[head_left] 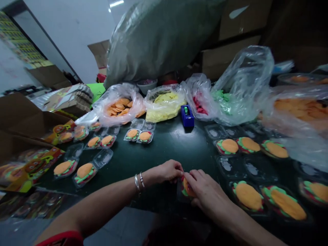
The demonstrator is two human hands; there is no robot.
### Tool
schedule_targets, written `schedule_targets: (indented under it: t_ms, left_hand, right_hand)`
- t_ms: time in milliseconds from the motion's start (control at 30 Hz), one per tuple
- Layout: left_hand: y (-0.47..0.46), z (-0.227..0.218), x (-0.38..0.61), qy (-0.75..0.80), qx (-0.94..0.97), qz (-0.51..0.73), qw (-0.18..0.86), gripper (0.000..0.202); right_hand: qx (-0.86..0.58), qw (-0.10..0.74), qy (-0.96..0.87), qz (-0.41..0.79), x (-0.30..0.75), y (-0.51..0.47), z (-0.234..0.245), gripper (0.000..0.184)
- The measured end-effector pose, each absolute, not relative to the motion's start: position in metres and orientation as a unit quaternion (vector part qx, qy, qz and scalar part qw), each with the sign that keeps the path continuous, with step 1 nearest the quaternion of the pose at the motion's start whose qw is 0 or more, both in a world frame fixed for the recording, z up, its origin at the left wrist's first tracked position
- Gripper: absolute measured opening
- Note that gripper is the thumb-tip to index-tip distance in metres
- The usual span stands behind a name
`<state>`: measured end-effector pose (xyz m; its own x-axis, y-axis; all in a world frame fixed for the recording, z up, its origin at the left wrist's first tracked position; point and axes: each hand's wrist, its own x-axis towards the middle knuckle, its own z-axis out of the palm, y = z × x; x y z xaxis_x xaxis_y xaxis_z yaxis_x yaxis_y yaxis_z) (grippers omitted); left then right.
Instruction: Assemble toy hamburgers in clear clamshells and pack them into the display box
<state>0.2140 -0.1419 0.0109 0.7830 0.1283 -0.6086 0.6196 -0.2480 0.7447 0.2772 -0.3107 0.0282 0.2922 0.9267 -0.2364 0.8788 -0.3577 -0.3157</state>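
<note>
A toy hamburger [186, 190] with an orange bun, green lettuce and red layers sits in a clear plastic case low in the middle of the table. My right hand [206, 188] curls over its right side, fingers closed around it and covering much of it. At its upper left edge, my left hand [172, 171] has thumb and fingers pinched together; whatever lies between those fingertips is too small to make out. Just right of my hands, more toy hamburgers [248, 195] stand in opened clear cases.
Along the back lie plastic bags of orange pieces [120, 107], yellow pieces [165, 100], red pieces [200, 105] and green pieces [222, 99]. A blue tape dispenser [187, 117] stands before them. Cased hamburgers [85, 172] and an open cardboard box [19, 119] are at left.
</note>
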Motion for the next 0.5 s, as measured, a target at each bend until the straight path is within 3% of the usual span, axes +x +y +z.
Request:
schedule_targets:
  t_ms: [300, 433, 500]
  left_hand:
    - [-0.146, 0.002, 0.219, 0.264, 0.757, -0.206, 0.561, 0.009]
    - [-0.151, 0.009, 0.209, 0.251, 0.773, -0.151, 0.563, 0.009]
    - [-0.153, 0.011, 0.203, 0.241, 0.781, -0.121, 0.563, 0.006]
  right_hand:
    - [-0.802, 0.1, -0.547, 0.217, 0.274, -0.314, 0.038, 0.065]
    - [-0.768, 0.239, -0.558, 0.205, 0.279, -0.333, 0.021, 0.067]
    - [-0.761, 0.331, -0.521, 0.198, 0.283, -0.343, 0.012, 0.058]
